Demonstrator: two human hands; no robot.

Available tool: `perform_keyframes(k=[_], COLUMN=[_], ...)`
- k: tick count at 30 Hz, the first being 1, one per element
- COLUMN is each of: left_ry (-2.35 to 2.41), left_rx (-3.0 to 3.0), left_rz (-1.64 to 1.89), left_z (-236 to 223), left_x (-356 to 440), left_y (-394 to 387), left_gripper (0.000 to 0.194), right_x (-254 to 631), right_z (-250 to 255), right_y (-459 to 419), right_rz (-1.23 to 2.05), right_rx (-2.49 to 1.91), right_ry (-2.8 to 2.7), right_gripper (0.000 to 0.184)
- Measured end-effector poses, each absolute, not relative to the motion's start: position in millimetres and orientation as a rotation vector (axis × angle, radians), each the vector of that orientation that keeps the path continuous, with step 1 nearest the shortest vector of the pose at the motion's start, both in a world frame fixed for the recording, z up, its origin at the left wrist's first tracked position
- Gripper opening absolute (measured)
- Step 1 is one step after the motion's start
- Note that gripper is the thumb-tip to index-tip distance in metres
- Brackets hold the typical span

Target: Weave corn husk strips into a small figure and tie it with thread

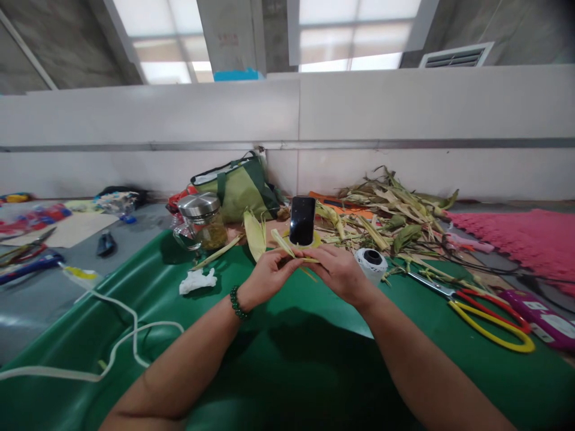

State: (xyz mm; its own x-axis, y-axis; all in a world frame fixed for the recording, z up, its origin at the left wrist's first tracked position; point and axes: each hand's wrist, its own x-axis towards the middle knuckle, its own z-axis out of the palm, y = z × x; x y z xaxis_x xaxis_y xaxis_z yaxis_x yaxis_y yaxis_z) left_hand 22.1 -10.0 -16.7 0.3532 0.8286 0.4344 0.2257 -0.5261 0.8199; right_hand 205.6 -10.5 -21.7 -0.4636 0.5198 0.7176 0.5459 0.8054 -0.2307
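Note:
Both of my hands meet at the middle of the view, above the green mat (211, 335). My left hand (272, 275), with a green bead bracelet at the wrist, pinches pale corn husk strips (284, 244). From the other side my right hand (339, 272) is closed on the same strips, its fingertips close to the left ones. Just behind the hands a dark phone (302, 220) stands upright. A white spool of thread (371, 263) is right of my right hand. Left of the hands, a whole piece of husk (255, 234) leans up.
A heap of dried husks (395, 200) lies at the back right. Scissors (476, 308) with red and yellow handles rest at right, by a purple package (539, 320). At left are a lidded glass jar (202, 224), crumpled white tissue (197, 281), a green bag (240, 188) and a white cable (130, 311).

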Motion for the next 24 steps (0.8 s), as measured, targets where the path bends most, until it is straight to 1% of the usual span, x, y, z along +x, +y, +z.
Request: perform_keyframes(k=[2, 4, 6, 7, 10, 13, 16, 21, 24], left_ry=[0.933, 0.954, 0.941, 0.908, 0.761, 0.660, 0.650, 0.707, 0.678], left_rx=[2.082, 2.221, 2.355, 2.411, 2.519, 2.554, 2.465, 2.022, 1.862], left_rz=[1.166, 1.101, 0.949, 0.858, 0.642, 0.525, 0.498, 0.490, 0.584], left_z=[-17.9, -19.3, -19.5, -18.8, -13.0, -4.3, 0.7, -1.2, -2.2], left_x=[21.3, 19.8, 17.2, 15.5, 8.6, 1.9, -1.2, 1.3, 4.1], left_y=[-9.1, -7.6, -5.7, -4.7, -2.5, -0.9, 1.1, 3.7, 2.1], left_gripper=[0.023, 0.025, 0.028, 0.030, 0.034, 0.036, 0.040, 0.048, 0.056], right_x=[208.0, 207.9, 207.3, 207.4, 210.0, 214.0, 216.3, 216.2, 214.8], right_z=[-16.4, -12.9, -11.9, -12.0, -12.9, -11.9, -9.3, -5.8, -5.8], right_y=[-14.3, -18.2, -20.6, -21.2, -21.1, -20.4, -19.5, -16.8, -15.7], right_rz=[-0.277, -0.442, -0.497, -0.473, -0.253, -0.027, 0.156, 0.512, 0.579], right_rx=[-0.790, -0.786, -0.762, -0.747, -0.736, -0.759, -0.791, -0.871, -0.894], right_ry=[-2.283, -2.342, -2.362, -2.373, -2.420, -2.435, -2.420, -2.367, -2.356], right_gripper=[0.033, 0.037, 0.038, 0.039, 0.041, 0.042, 0.042, 0.035, 0.036])
